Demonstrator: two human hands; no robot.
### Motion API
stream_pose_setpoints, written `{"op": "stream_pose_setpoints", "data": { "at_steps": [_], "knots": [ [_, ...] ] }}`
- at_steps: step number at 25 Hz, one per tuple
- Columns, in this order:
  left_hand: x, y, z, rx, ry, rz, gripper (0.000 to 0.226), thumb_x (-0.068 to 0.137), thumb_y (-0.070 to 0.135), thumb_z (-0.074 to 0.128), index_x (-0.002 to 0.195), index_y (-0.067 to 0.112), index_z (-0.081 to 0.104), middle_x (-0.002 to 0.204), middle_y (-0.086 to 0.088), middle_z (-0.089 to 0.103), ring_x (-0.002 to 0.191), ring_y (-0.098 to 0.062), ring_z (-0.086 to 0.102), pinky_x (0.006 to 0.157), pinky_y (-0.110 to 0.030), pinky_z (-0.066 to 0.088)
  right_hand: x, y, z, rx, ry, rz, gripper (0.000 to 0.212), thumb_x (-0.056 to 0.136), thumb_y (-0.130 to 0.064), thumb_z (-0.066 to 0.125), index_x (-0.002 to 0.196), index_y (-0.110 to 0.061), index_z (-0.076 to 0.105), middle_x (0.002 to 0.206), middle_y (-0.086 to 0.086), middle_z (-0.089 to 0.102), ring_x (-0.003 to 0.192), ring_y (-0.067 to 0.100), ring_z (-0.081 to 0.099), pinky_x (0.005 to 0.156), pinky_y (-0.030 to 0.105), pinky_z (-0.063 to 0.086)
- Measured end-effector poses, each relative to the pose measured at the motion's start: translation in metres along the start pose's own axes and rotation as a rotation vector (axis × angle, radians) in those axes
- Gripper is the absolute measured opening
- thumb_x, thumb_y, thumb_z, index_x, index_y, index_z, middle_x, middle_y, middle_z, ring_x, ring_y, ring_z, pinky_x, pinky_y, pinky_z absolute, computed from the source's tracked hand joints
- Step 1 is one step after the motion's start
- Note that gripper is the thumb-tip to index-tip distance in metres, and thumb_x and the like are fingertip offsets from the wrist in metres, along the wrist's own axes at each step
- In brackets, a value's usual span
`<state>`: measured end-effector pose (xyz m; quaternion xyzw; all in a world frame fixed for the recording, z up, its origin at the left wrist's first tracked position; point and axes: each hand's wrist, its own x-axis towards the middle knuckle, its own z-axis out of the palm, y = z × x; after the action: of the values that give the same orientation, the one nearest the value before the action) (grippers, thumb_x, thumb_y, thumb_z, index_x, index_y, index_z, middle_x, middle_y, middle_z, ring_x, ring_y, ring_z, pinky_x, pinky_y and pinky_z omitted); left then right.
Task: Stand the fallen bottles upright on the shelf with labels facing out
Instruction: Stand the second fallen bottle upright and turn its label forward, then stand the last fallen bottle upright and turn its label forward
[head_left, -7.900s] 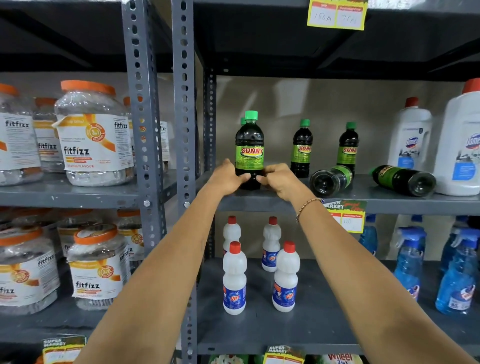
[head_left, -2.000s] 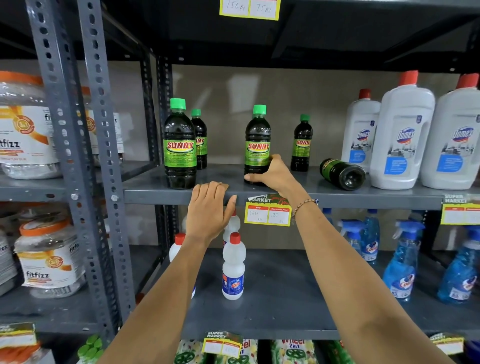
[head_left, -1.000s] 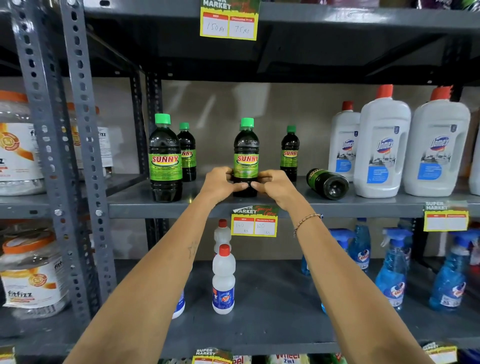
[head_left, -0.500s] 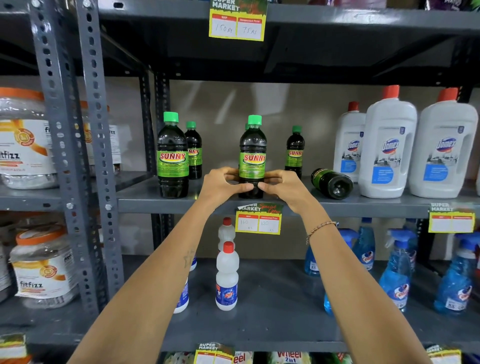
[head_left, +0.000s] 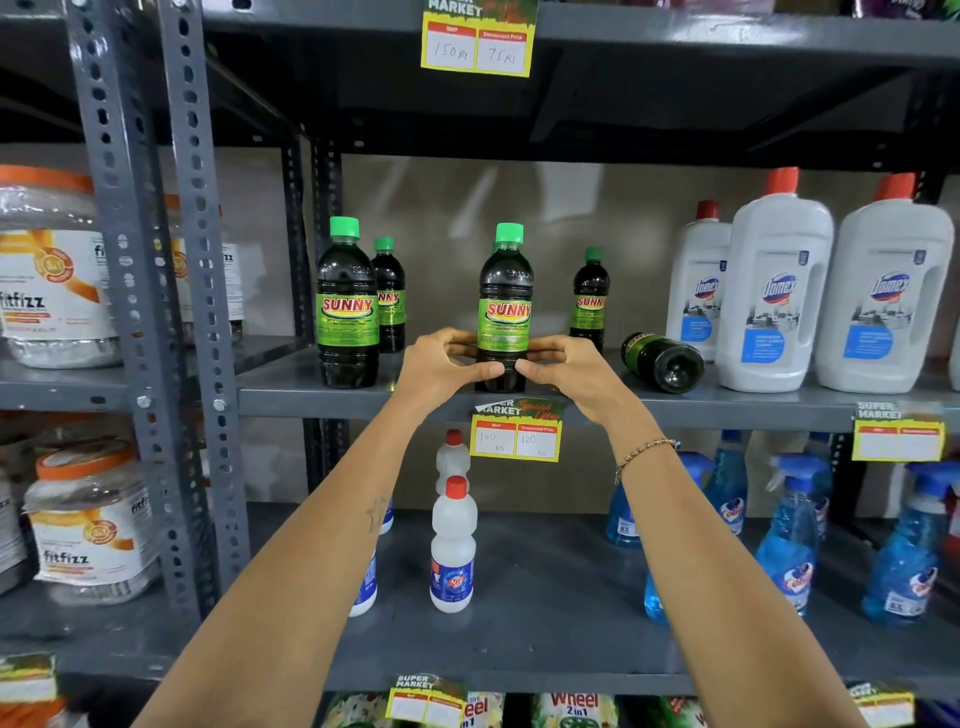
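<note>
A dark Sunny bottle with a green cap stands upright at the front of the grey middle shelf, label facing me. My left hand and my right hand both grip its lower part from either side. Another upright Sunny bottle stands to the left, label out, with a second one behind it. A further upright one stands at the back. One Sunny bottle lies on its side to the right, base toward me.
Large white Domex bottles stand right of the fallen bottle. A price tag hangs on the shelf edge below my hands. Small white bottles and blue spray bottles fill the lower shelf. Fitfizz jars sit beyond the upright posts.
Two seconds ago only my right hand held the bottle and my left lay on the shelf edge. Both hands now grip its base. The fallen bottle has not moved.
</note>
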<state>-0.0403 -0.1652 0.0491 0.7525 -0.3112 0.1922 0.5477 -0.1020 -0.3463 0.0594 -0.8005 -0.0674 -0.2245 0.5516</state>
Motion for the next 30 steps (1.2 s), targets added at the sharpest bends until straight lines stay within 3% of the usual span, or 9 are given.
{"op": "stream_pose_setpoints", "data": {
  "at_steps": [5,8,11,17,21,23,25,27,30],
  "knots": [
    [-0.002,0.001,0.001,0.072,0.012,0.007,0.055,0.069,0.034,0.083,0.113,0.009,0.063,0.098,0.004,0.067,0.089,-0.007,0.063,0.072,-0.009,0.049,-0.003,-0.002,-0.003,-0.012,-0.029,-0.003,0.040,0.084,-0.009,0.070,0.121,-0.002,0.058,0.111,0.006,0.065,0.099,0.013,0.061,0.075,0.017,0.049],
    [-0.015,0.001,0.006,0.032,0.206,0.007,0.035,0.076,0.037,0.077,0.097,0.011,0.064,0.081,0.007,0.065,0.073,-0.002,0.060,0.065,-0.012,0.046,-0.009,0.004,-0.009,-0.021,0.056,0.025,0.037,0.086,-0.017,0.068,0.121,-0.007,0.059,0.113,0.007,0.066,0.106,0.020,0.062,0.091,0.032,0.052],
    [-0.040,-0.001,0.022,0.080,0.389,0.234,0.025,0.094,0.033,0.055,0.086,0.010,0.058,0.074,0.006,0.056,0.068,-0.010,0.052,0.065,-0.020,0.039,-0.022,0.009,-0.014,0.005,0.193,0.020,0.024,0.088,-0.015,0.065,0.111,-0.009,0.063,0.098,0.007,0.068,0.103,0.026,0.067,0.092,0.035,0.054],
    [-0.058,0.024,0.086,0.211,0.111,0.556,0.026,0.098,0.027,0.040,0.097,0.007,0.057,0.093,-0.003,0.056,0.086,-0.016,0.048,0.077,-0.023,0.038,-0.034,-0.014,-0.049,-0.139,0.455,-0.120,0.014,0.088,-0.010,0.060,0.100,-0.010,0.068,0.092,0.010,0.072,0.089,0.021,0.068,0.088,0.031,0.055],
    [-0.041,0.027,0.124,0.488,0.125,0.614,0.038,0.100,0.031,0.035,0.115,0.005,0.058,0.114,-0.009,0.061,0.106,-0.025,0.054,0.091,-0.037,0.044,-0.030,-0.019,-0.096,-0.497,0.789,-0.053,0.024,0.091,-0.016,0.050,0.096,-0.002,0.068,0.098,0.013,0.071,0.091,0.026,0.064,0.083,0.030,0.047],
    [-0.036,0.021,0.139,0.689,0.133,0.566,0.045,0.099,0.035,0.031,0.120,0.005,0.057,0.123,-0.011,0.060,0.117,-0.028,0.053,0.099,-0.040,0.042,-0.027,-0.015,-0.114,-0.686,0.696,0.147,0.041,0.095,-0.029,0.044,0.104,0.006,0.062,0.109,0.023,0.067,0.104,0.037,0.059,0.086,0.037,0.044],
    [-0.035,0.012,0.146,0.859,0.171,0.535,0.043,0.099,0.036,0.031,0.105,0.006,0.062,0.105,-0.010,0.066,0.100,-0.031,0.060,0.089,-0.042,0.045,-0.027,-0.010,-0.117,-0.793,0.510,0.328,0.054,0.098,-0.038,0.037,0.118,0.008,0.055,0.122,0.025,0.060,0.117,0.039,0.053,0.095,0.039,0.041],
    [-0.037,0.007,0.150,0.961,0.229,0.531,0.038,0.098,0.035,0.033,0.085,0.010,0.059,0.082,-0.007,0.061,0.077,-0.029,0.058,0.074,-0.040,0.041,-0.026,-0.004,-0.118,-0.757,0.412,0.375,0.056,0.098,-0.038,0.032,0.127,0.007,0.050,0.132,0.025,0.055,0.124,0.038,0.049,0.100,0.038,0.038],
    [-0.039,0.007,0.153,1.018,0.262,0.513,0.036,0.098,0.034,0.034,0.082,0.011,0.056,0.079,-0.006,0.058,0.073,-0.028,0.054,0.071,-0.039,0.038,-0.025,-0.002,-0.119,-0.679,0.409,0.336,0.051,0.094,-0.038,0.039,0.119,0.003,0.055,0.124,0.021,0.060,0.117,0.036,0.053,0.085,0.034,0.040]
  ]
}}
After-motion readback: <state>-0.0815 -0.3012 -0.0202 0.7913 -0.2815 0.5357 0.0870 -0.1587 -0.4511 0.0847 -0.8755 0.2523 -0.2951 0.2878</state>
